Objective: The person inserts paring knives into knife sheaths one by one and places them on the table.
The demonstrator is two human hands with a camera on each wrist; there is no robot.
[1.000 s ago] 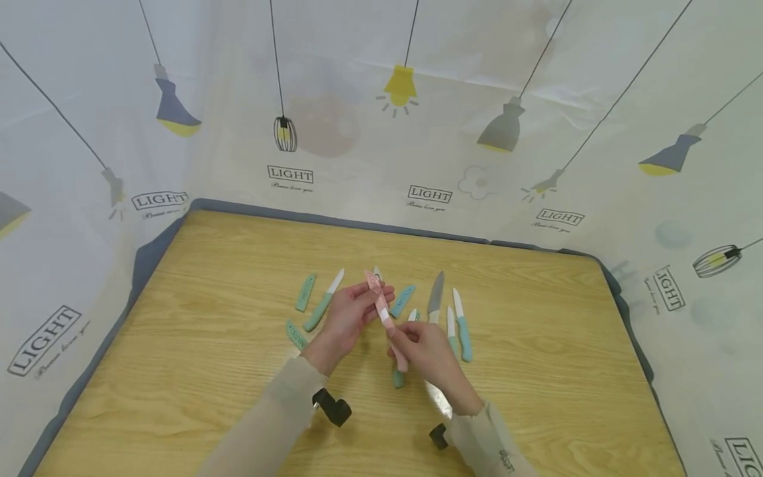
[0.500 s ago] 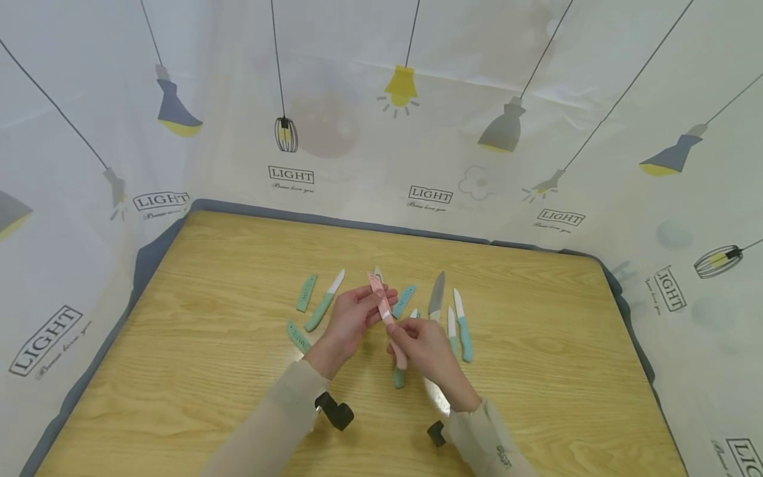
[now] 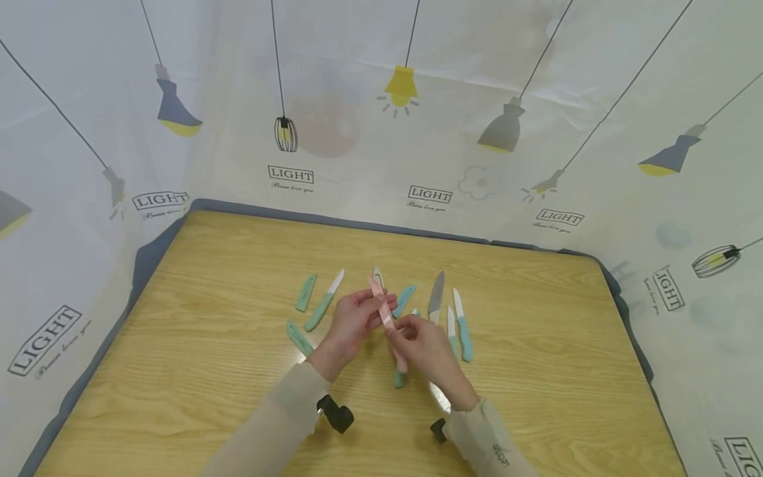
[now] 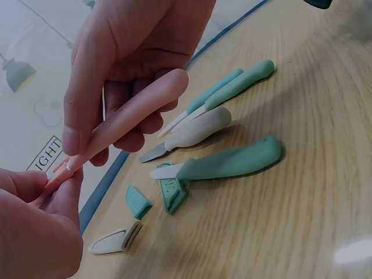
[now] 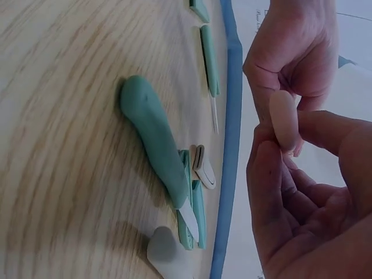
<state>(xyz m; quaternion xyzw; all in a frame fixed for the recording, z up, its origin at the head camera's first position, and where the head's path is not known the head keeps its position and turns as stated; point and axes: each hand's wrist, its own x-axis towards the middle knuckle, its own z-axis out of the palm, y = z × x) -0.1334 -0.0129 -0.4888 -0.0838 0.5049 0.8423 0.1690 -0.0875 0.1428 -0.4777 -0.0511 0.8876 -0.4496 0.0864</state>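
My left hand pinches a pink blade sheath between thumb and fingers. The right hand grips the handle of a pink paring knife, its blade running into that sheath. Only a short pale stretch shows between sheath and handle in the head view. Both are held tilted above the table. Below them lies a green-handled knife with a white blade, partly hidden by the right hand in the head view. Beyond the left fingers are a cream sheath and a blue sheath.
To the left lie another green knife and two green sheaths, one farther back. At right are a cream-handled knife with a grey blade, a small green knife and a blue knife. A patterned curtain surrounds the wooden table.
The pink sheath and knife have come closer together, so less of the blade shows than one second ago. My left hand has shifted slightly towards the right hand.
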